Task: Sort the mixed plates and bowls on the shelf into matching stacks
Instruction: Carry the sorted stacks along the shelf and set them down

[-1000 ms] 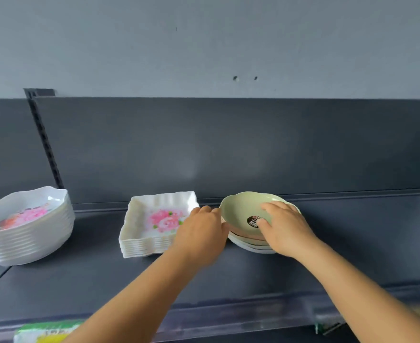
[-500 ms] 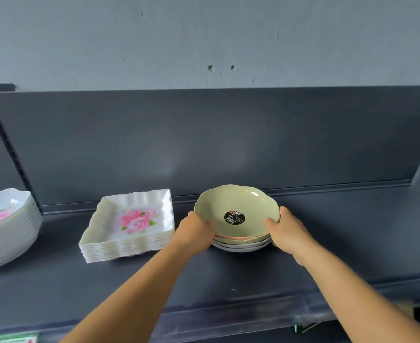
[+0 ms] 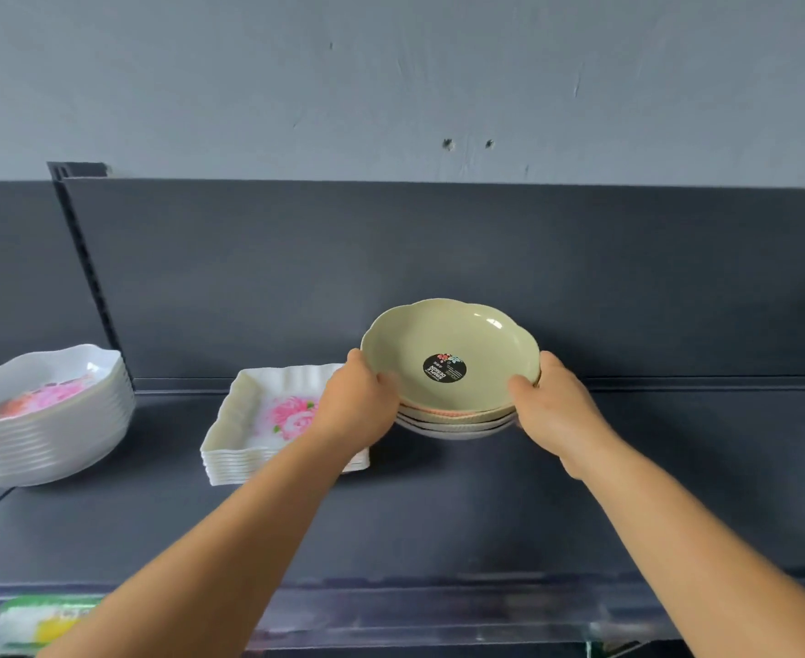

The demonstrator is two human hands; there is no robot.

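Observation:
A small stack of scalloped round bowls (image 3: 457, 353), green on top with a black sticker and pink and white ones beneath, is held above the dark shelf (image 3: 486, 515). My left hand (image 3: 358, 406) grips its left rim and my right hand (image 3: 552, 410) grips its right rim, thumbs on top. Just to the left sits a stack of white square plates (image 3: 253, 420) with a pink flower print, partly hidden by my left wrist. Further left stands a stack of white wavy-edged bowls (image 3: 54, 420) with a pink print.
The shelf's dark back panel (image 3: 438, 277) rises close behind the stacks. A slotted upright (image 3: 85, 258) stands at the back left. A clear price rail (image 3: 438, 615) with a green-yellow label (image 3: 44, 619) runs along the front edge.
Both hands moved from the top of the round bowl stack to its sides and lifted it off the shelf. It now hangs slightly tilted above the shelf.

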